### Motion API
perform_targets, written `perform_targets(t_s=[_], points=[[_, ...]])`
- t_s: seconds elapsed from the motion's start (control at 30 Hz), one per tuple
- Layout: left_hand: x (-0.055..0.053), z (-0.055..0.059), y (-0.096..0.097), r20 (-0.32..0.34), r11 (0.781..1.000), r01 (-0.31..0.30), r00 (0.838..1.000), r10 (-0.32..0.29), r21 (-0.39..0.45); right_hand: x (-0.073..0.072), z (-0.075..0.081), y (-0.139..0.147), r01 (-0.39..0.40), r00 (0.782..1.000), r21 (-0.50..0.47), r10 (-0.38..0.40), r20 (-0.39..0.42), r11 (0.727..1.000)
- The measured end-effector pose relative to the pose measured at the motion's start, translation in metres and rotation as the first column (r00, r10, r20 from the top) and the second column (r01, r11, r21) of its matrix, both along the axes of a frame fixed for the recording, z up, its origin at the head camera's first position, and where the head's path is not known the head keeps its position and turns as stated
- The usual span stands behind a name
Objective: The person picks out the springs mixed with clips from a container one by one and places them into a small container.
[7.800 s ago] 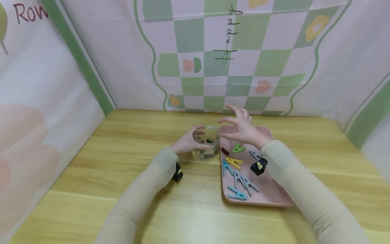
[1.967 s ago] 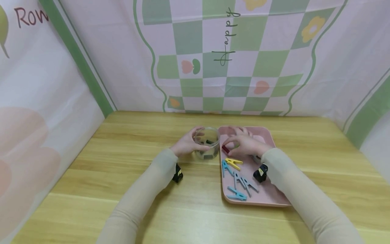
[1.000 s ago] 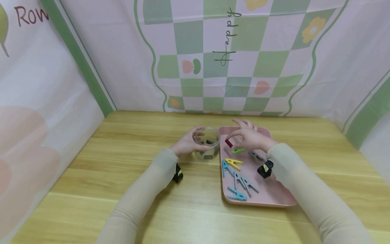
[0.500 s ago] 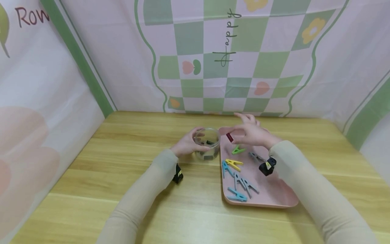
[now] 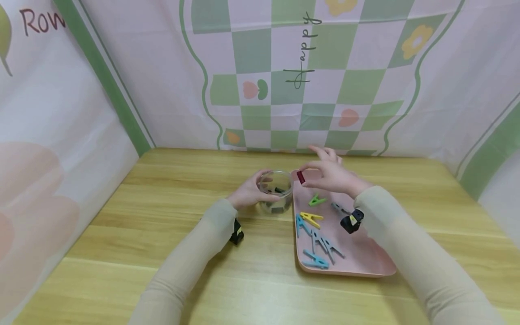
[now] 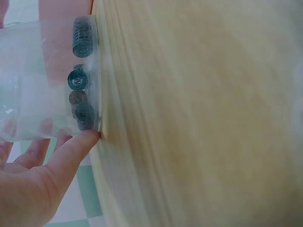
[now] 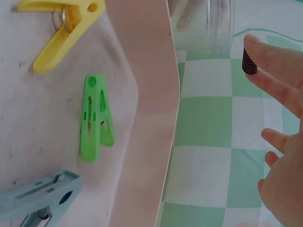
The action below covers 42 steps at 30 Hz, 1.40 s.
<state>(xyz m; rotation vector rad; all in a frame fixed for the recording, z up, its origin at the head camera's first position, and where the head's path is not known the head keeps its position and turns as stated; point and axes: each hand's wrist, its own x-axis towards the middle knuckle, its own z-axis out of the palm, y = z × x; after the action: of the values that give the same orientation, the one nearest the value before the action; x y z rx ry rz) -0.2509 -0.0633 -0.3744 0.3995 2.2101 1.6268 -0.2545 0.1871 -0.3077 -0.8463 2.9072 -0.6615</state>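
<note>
My left hand point(image 5: 251, 192) grips a clear plastic jar point(image 6: 28, 71) round its side; the jar stands upright on the table, left of the pink tray point(image 5: 349, 269). Several dark green ribbed cylinders point(image 6: 82, 40) and a reddish one point(image 6: 77, 98) lie on its bottom. Between thumb and forefinger my right hand point(image 5: 335, 177) pinches a small dark red ribbed cylinder point(image 5: 301, 177), with the other fingers spread. This cylinder is raised above the tray's far left corner, just right of the jar's rim; in the right wrist view it looks nearly black point(image 7: 249, 63).
In the tray lie a green clothespin point(image 7: 96, 118), a yellow clothespin point(image 5: 312, 218), a light blue clothespin point(image 5: 316, 259) and several other blue and grey ones. The wooden table point(image 5: 183, 253) ends at a checkered cloth backdrop point(image 5: 286, 90).
My right hand has picked the dark red cylinder up from the tray, lifted it and moved it left toward the jar's rim. My left hand and the jar have stayed put.
</note>
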Motion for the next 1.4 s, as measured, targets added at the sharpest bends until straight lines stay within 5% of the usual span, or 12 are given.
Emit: perform_targets(t_s=[0.63,1.4], points=[[-0.001,0.001,0.0,0.024,1.0,0.006,1.0,-0.007,0.017,-0.002,0.005,-0.033,-0.031,0.998,-0.005,0.031,-0.047,1.0],[-0.002,0.001,0.001,0.023,1.0,0.015,1.0,-0.015,0.014,0.0,0.003,-0.039,-0.034,0.999,-0.006,0.034,-0.024,0.999]])
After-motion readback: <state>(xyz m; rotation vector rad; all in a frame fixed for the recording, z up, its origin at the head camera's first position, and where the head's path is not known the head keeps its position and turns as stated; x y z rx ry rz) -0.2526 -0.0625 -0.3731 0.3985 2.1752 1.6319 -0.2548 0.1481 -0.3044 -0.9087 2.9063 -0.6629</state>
